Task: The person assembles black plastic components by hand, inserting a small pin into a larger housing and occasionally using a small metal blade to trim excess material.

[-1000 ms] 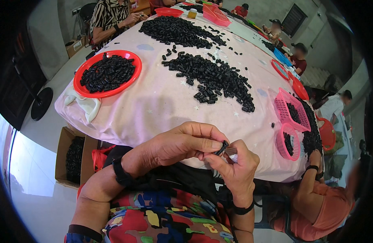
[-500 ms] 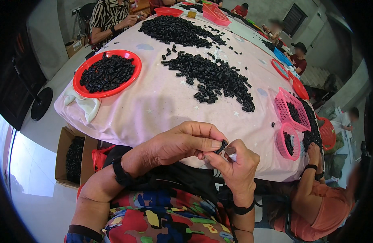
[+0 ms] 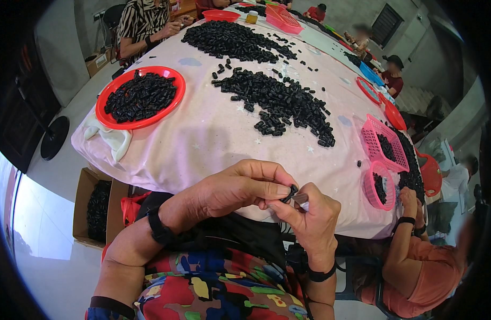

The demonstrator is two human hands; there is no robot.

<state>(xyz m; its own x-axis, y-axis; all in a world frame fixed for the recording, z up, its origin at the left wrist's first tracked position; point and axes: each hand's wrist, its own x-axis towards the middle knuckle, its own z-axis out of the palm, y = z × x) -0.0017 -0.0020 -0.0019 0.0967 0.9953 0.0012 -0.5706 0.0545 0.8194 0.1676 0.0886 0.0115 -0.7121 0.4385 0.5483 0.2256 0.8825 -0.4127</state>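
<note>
- The left hand (image 3: 256, 188) reaches in from the lower left and grasps 1 small black piece (image 3: 290, 195) between thumb and fingers.
- The right hand (image 3: 312, 216) pinches a thin, flat tool (image 3: 301, 199) between thumb and bent forefinger; it looks like a blade or scraper, though the fingers hide too much of it to be sure.
- The tool points left, right beside the black piece, and the fingertips of the 2 hands are close together.
- The black piece is held up in front of the body, near the close edge of the pink tablecloth (image 3: 187, 160).
- Beyond the hands, 2 heaps of similar pieces lie on the cloth: a near heap (image 3: 280, 101) and a far heap (image 3: 229, 41).
- At the left, a round red tray (image 3: 181, 98) bears more pieces, with a white cloth (image 3: 117, 143) partly under it.
- At the right, 2 pink baskets (image 3: 371, 140) stand next to each other with black pieces inside; 1 loose piece (image 3: 359, 164) lies just left of them.
- Below the table's left side, a cardboard box (image 3: 116, 205) contains black stuff.
- A co-worker in an orange shirt (image 3: 432, 269) sits at the right, hands at the table edge.
</note>
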